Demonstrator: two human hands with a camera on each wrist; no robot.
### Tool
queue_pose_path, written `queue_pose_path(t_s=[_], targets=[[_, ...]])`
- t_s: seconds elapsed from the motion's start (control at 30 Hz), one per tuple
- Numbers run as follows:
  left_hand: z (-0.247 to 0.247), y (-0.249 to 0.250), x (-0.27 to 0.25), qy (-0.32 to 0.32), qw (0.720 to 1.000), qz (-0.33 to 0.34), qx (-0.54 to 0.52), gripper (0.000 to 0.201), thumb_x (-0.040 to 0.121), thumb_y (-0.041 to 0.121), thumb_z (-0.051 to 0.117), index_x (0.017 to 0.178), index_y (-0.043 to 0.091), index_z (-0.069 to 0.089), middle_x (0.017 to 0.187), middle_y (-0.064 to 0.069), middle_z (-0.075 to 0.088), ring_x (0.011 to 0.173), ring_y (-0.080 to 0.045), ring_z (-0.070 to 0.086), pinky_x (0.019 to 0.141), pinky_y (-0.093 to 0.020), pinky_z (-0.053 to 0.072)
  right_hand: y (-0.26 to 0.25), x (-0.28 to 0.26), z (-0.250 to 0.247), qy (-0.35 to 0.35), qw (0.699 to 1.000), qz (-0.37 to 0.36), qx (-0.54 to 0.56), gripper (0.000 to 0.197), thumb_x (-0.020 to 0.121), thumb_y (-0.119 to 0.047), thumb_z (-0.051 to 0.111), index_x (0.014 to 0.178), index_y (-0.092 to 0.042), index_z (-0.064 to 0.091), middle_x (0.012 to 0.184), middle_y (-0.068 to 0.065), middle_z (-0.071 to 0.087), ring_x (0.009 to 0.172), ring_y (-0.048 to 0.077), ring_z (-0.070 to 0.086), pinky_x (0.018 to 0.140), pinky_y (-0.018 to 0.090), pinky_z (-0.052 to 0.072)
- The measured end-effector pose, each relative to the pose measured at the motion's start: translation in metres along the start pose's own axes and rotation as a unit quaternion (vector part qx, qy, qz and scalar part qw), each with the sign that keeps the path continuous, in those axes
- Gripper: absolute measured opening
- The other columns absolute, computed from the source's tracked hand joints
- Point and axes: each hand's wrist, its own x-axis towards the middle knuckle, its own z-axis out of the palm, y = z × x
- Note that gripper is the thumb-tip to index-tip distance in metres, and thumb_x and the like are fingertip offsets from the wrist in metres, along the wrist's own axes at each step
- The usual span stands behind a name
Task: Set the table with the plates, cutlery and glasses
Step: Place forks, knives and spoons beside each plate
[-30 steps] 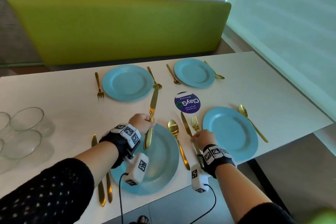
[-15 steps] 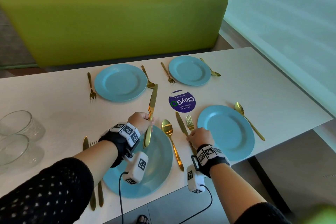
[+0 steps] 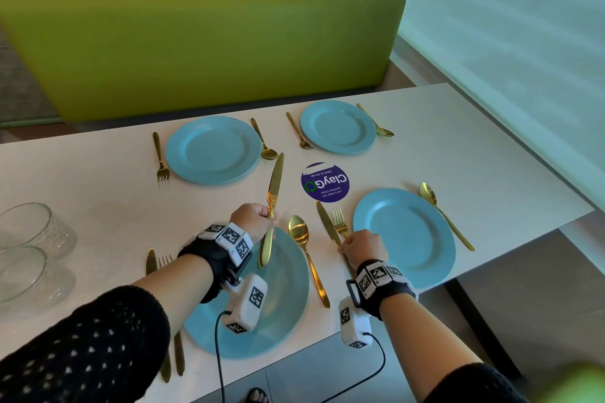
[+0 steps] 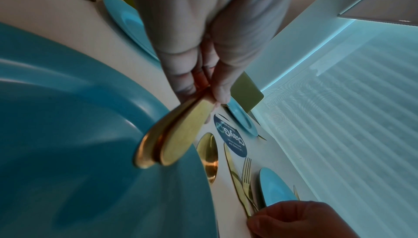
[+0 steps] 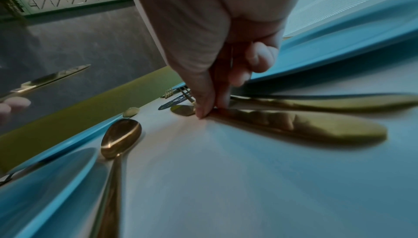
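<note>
This looks like a canteen or a casual eating place, not a private home. A long white table (image 3: 458, 147) stands against a green padded bench (image 3: 196, 52), as in a booth. In the middle of the tabletop there is a round purple sticker (image 3: 325, 181) with the words "ClayGo" and "Clean as you go". A window blind (image 3: 523, 42) runs along the right edge, and the floor is grey.

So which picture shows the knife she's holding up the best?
The head view: the whole knife shows there, blade pointing away, gripped mid-length by the left hand. The left wrist view shows only its handle end, close and blurry. The right wrist view shows it small in the top left.
</note>
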Motion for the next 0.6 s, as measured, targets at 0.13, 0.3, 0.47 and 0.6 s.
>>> queue_pose_path(t_s=[0.13,0.3,0.47,0.6], targets=[[0.0,0.001,0.0,-0.004,1.0,0.0,0.004,0.014,0.086,0.009,0.063,0.075,0.018,0.063,0.097,-0.014,0.07,0.084,-0.029,0.068,0.092,-0.042,0.053,-0.001,-0.001,0.001,0.004,1.0,-0.005,-0.011,0.02,0.085,-0.022,0.061,0.1,-0.015,0.072,0.102,0.009,0.07,0.095,0.028,0.065,0.08,0.031,0.053],[-0.003,0.0,-0.001,-0.01,1.0,0.0,-0.003,0.016,0.087,0.01,0.062,0.074,0.019,0.061,0.074,0.0,0.064,0.075,-0.025,0.066,0.09,-0.041,0.055,-0.003,-0.004,-0.002,0.004,1.0,-0.003,-0.01,0.02,0.084,-0.027,0.062,0.098,-0.015,0.072,0.1,0.008,0.069,0.089,0.026,0.064,0.079,0.031,0.053],[-0.011,-0.003,-0.002,-0.004,1.0,0.004,-0.011,0.018,0.085,0.01,0.065,0.071,0.021,0.061,0.079,-0.004,0.067,0.078,-0.028,0.068,0.092,-0.041,0.054,-0.023,-0.014,-0.01,0.012,0.999,-0.038,0.004,0.021,0.086,-0.034,0.062,0.089,-0.016,0.07,0.089,0.006,0.066,0.083,0.024,0.062,0.075,0.03,0.052],[-0.021,-0.005,-0.002,-0.01,1.0,-0.001,-0.019,0.015,0.082,0.01,0.068,0.07,0.016,0.062,0.069,-0.008,0.067,0.075,-0.03,0.068,0.09,-0.044,0.054,-0.057,-0.029,-0.011,0.019,0.99,-0.138,0.022,0.022,0.087,-0.031,0.061,0.102,-0.019,0.071,0.104,0.004,0.069,0.098,0.023,0.063,0.083,0.031,0.05]])
